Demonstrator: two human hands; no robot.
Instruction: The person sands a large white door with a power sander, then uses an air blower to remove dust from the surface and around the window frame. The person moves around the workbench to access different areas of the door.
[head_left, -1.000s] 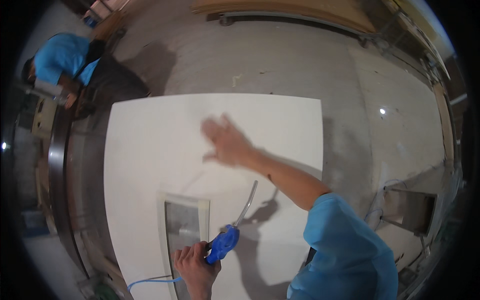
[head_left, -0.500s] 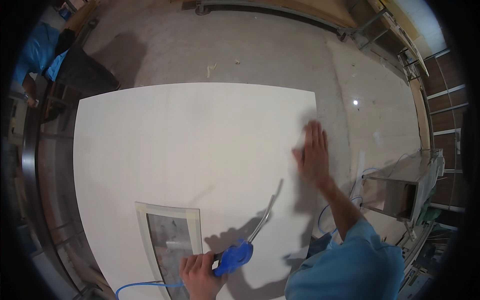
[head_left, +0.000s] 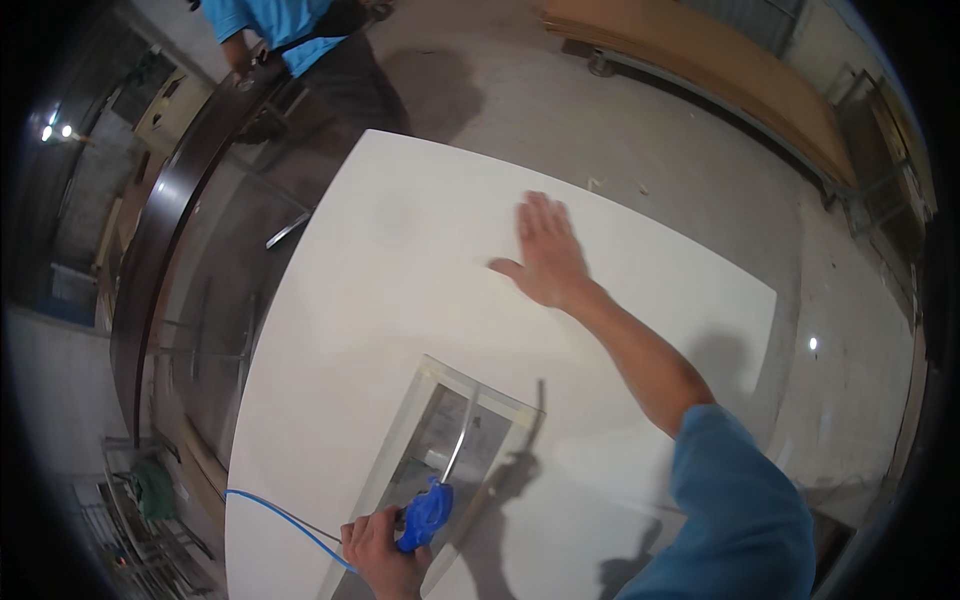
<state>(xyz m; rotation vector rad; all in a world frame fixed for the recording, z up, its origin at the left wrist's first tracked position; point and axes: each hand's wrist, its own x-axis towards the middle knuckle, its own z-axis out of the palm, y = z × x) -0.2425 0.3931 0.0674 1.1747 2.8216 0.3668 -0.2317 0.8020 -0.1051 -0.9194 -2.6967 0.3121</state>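
A big white board point(head_left: 330, 290) lies flat in front of the person, and it looks turned in the view now, with its far edge sloping down to the right, where half a second ago that edge ran nearly level. Past it, at the top right, is a pile of brown sheets point(head_left: 720, 75) on a cart. On the left a long dark panel point(head_left: 148, 260) bends in the view like a bow. By its far end stands a co-worker point(head_left: 345, 75) in a blue shirt and dark trousers, who was nearer the left rim before and now shows nearer the top. In the near part of the board is a window point(head_left: 425, 455) with a pale border. The right hand point(head_left: 548, 255) is bare and has nothing in it, with its fingers straight and thumb out. It was by the right edge before, and now it is near the far edge; I cannot tell if it touches the board. The left hand point(head_left: 383, 555) is still wrapped around a blue air gun point(head_left: 427, 515). The gun is over the window, and a blue hose point(head_left: 285, 515) runs off to the left. Its thin metal tube point(head_left: 460, 440) points over the window now, not over the white part on the right
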